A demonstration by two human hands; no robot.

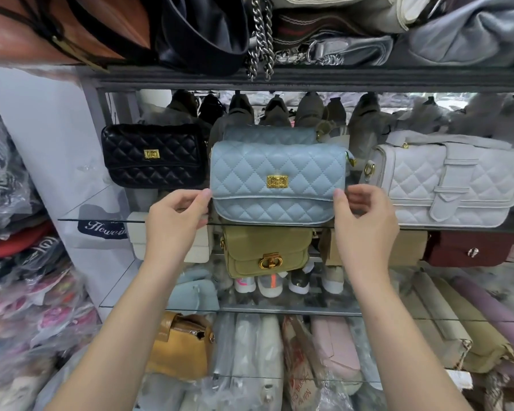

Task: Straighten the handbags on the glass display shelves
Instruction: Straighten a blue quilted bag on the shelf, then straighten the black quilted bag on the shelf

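A light blue quilted handbag [276, 179] with a gold clasp stands upright at the front edge of the glass shelf [101, 215]. My left hand [175, 221] grips its lower left corner and my right hand [362, 218] grips its lower right corner. A second blue bag [267, 134] stands right behind it, mostly hidden. A black quilted bag [153, 155] stands to the left and a white quilted bag [451, 179] to the right on the same shelf.
The shelf below holds an olive bag [264, 250], a cream bag [196, 247] and a maroon bag [469, 250]. Lower down lie a tan bag [178, 345] and wrapped goods. Bags and chains crowd the top shelf [309, 75]. Bagged clothes pile at the left.
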